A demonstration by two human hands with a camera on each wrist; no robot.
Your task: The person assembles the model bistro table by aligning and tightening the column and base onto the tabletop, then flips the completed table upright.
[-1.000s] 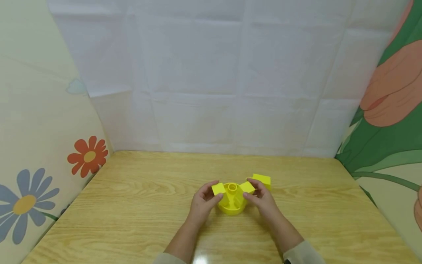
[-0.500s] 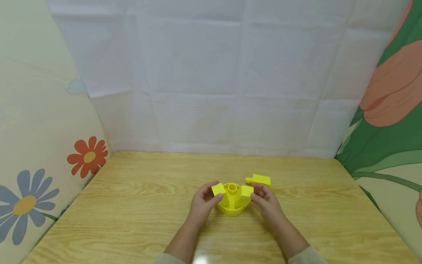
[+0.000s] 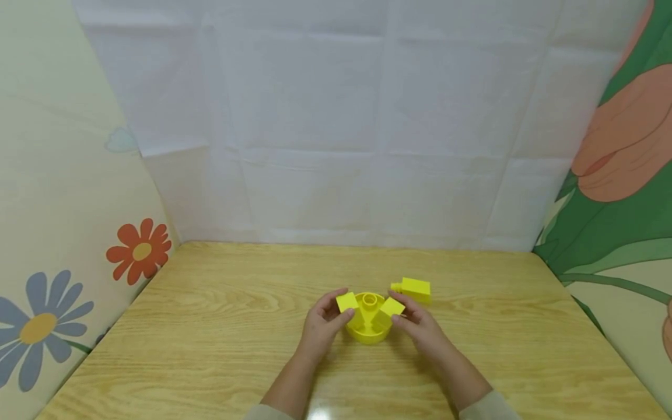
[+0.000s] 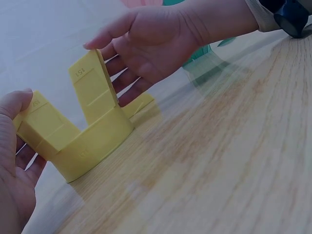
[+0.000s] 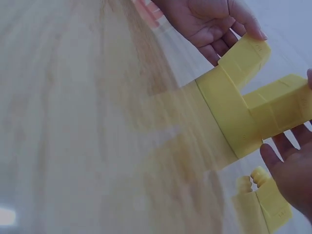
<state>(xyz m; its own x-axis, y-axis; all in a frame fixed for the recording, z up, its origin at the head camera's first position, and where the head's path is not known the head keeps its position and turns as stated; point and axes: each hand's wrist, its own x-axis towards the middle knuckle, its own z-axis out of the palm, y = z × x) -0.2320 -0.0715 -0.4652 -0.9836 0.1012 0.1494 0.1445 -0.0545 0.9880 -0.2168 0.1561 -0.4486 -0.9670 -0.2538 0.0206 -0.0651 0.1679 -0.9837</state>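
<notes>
A round yellow base (image 3: 369, 336), with a raised ring (image 3: 370, 300) inside it, stands on the table. Two yellow blocks lean outward from it, a left block (image 3: 347, 302) and a right block (image 3: 389, 309). My left hand (image 3: 320, 328) holds the left block between thumb and fingers. On the other side, my right hand (image 3: 426, 333) pinches the right block, its thumb at the near upper edge and its fingers behind. In the left wrist view the base (image 4: 95, 146) sits flat and the right block (image 4: 90, 85) rises from it, with raised marks on its face.
Behind my right hand lies a loose yellow block (image 3: 416, 289) with a ridged, narrow end pointing left. The wooden table (image 3: 210, 326) reaches back to a white cloth (image 3: 315, 146). Flower-printed cloths hang at both sides.
The right block has turned back and forth in the base under my right hand. My right hand has shifted slightly toward me, and the loose block shows more. The left hand keeps its hold.
</notes>
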